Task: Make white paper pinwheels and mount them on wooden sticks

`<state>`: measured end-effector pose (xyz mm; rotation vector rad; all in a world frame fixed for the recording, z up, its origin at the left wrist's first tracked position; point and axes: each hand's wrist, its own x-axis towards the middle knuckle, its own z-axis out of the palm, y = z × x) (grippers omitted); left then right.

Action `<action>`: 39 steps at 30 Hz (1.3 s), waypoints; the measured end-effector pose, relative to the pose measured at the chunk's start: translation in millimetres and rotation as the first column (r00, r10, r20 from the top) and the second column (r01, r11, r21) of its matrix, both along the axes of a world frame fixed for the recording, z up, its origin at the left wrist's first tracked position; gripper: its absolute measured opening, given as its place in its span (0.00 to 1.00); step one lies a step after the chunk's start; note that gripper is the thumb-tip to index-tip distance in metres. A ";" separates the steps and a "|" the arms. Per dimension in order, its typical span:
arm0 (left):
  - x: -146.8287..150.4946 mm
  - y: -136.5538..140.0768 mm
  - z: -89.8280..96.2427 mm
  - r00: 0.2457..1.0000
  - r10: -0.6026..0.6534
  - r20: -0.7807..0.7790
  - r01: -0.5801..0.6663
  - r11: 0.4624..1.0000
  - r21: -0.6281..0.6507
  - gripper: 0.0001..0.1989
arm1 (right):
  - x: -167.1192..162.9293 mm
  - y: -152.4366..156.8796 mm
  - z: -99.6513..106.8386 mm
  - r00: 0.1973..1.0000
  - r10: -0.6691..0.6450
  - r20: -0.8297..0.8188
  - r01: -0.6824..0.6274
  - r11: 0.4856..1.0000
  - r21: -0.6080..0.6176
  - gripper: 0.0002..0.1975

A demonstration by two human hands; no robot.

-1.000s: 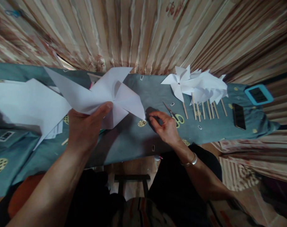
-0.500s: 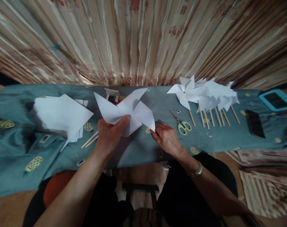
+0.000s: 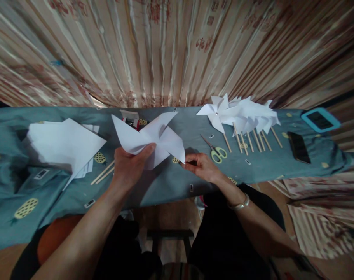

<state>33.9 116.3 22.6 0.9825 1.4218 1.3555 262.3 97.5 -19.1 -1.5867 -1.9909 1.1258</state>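
Observation:
A white paper pinwheel (image 3: 161, 142) with its blades folded to the centre is raised above the table. My left hand (image 3: 131, 163) grips it from the lower left, thumb pressed near the middle. My right hand (image 3: 200, 165) is closed at the pinwheel's lower right blade tip. Between its thumb and forefinger sits a small dark item that I cannot make out. Green-handled scissors (image 3: 215, 149) lie just beyond the right hand. Left of the left hand are two thin wooden sticks (image 3: 103, 172), partly covered by it.
Stacked white paper sheets (image 3: 53, 144) lie at the left. Behind the pinwheel is a small open box (image 3: 130, 118). Several pinwheels on sticks (image 3: 246, 114) overlap at the right, beside a black phone (image 3: 299, 147) and a blue-framed device (image 3: 321, 119). A curtain (image 3: 165, 54) hangs behind the teal-covered table (image 3: 159, 190).
The view has shifted slightly, so most things appear further left. My right hand has turned a little and its fingers come closer to the blade tip. My left hand keeps its hold.

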 end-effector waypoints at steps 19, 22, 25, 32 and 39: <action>9.5 -7.6 3.8 0.995 -0.055 -0.079 0.047 0.994 -0.097 0.08 | -20.9 5.2 19.2 0.908 -0.033 0.418 0.028 0.999 0.018 0.06; 11.2 -8.7 5.1 0.996 -0.057 -0.072 0.050 0.994 -0.097 0.08 | -22.1 4.1 20.3 0.874 -0.023 0.485 0.005 0.999 0.039 0.08; 12.3 -9.4 6.7 0.995 -0.054 -0.079 0.045 0.993 -0.105 0.10 | -21.6 2.6 23.2 0.843 -0.025 0.537 -0.032 0.995 0.096 0.09; 11.7 -8.7 12.0 0.989 0.009 -0.147 -0.030 0.989 -0.142 0.16 | -21.4 -1.3 24.5 0.801 0.116 0.587 -0.308 0.921 0.239 0.09; -1.4 -11.2 34.4 0.959 0.105 -0.262 -0.119 0.992 -0.040 0.11 | -23.1 -4.4 12.0 0.753 0.165 0.637 -0.448 0.838 0.312 0.10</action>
